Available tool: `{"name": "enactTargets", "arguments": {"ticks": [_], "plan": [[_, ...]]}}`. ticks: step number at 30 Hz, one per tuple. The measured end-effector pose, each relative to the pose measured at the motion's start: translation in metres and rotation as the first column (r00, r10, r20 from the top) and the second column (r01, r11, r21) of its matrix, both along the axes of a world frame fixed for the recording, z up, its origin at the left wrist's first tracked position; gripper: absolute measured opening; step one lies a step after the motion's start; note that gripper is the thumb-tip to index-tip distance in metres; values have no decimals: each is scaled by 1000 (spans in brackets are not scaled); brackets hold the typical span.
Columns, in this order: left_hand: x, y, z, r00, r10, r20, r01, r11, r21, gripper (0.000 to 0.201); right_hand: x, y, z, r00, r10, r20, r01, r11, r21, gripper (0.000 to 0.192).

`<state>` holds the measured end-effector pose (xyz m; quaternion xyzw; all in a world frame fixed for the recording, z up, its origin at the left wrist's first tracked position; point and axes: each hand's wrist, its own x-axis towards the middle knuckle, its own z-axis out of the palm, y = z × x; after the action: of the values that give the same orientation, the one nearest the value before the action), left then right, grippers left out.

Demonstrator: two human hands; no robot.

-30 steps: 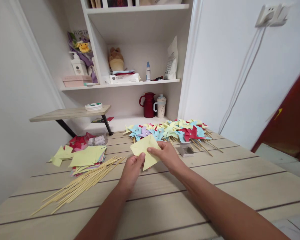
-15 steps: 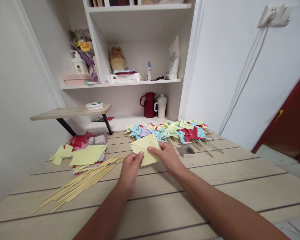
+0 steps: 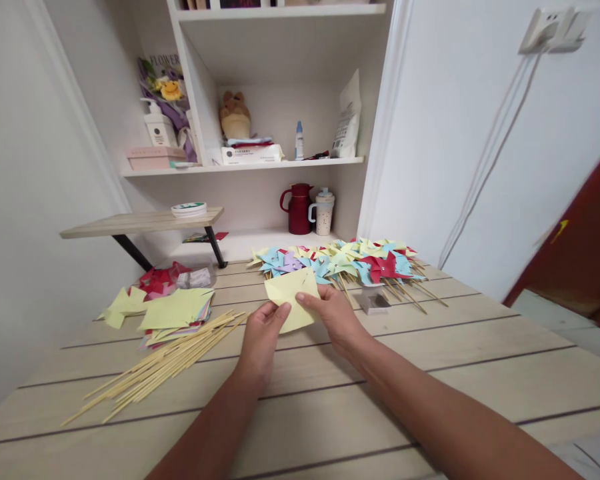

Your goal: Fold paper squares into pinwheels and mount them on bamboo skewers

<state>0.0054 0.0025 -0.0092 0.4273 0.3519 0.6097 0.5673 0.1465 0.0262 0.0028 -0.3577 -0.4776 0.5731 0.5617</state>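
Both hands hold a yellow paper square (image 3: pixel 289 293) just above the wooden table (image 3: pixel 330 400). My left hand (image 3: pixel 261 337) pinches its lower left part, and my right hand (image 3: pixel 333 313) grips its right side with the thumb on top. One flap of the paper is bent over toward the middle. A pile of finished paper pinwheels (image 3: pixel 340 261) in blue, yellow, red and purple lies just beyond the hands. A bundle of thin wooden sticks (image 3: pixel 160 365) lies to the left of my left hand.
A stack of coloured paper squares (image 3: pixel 177 315) and cut red and yellow pieces (image 3: pixel 153 283) sit at the table's left. A small clear box (image 3: pixel 373 299) stands by the pinwheels. Behind are white shelves (image 3: pixel 260 167) with a red jug (image 3: pixel 297 209) and a cup (image 3: pixel 323 212).
The yellow paper has been turned and folded in my hands, its outline going from a wide kite shape to a more compact square. The hands stayed in place.
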Motion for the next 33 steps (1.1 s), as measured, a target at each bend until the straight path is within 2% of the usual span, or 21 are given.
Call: {"name": "enactTargets", "arguments": {"ticks": [6,9,12,15,17,21,26,28,33], "plan": [[-1,0,-3,988,151,8,-151,987,-57,40,-5,-4,-2,997,77,17,-77,997,14,35],[-9,1,4,987,152,48,-147,984,-95,40,3,-1,3,997,-28,78,20,994,104,31],[-21,3,12,986,129,102,-113,983,-146,38,17,2,11,982,-152,116,117,957,264,34],[-31,5,16,984,101,143,-80,986,-146,36,26,1,18,961,-156,228,49,908,417,23],[-32,5,16,986,81,148,-61,989,-135,35,28,-2,22,959,-100,266,-33,890,455,18],[-26,2,14,994,37,104,-20,987,-157,34,28,-8,24,951,-9,310,-145,871,469,17],[-23,1,11,997,35,65,-24,986,-166,30,29,-2,21,873,-90,479,-192,840,507,14],[-24,2,10,997,43,64,-31,985,-170,28,29,0,20,851,-85,518,-227,830,510,14],[-24,4,7,998,47,50,-38,984,-172,30,26,1,17,860,-41,509,-271,808,523,11]]}}
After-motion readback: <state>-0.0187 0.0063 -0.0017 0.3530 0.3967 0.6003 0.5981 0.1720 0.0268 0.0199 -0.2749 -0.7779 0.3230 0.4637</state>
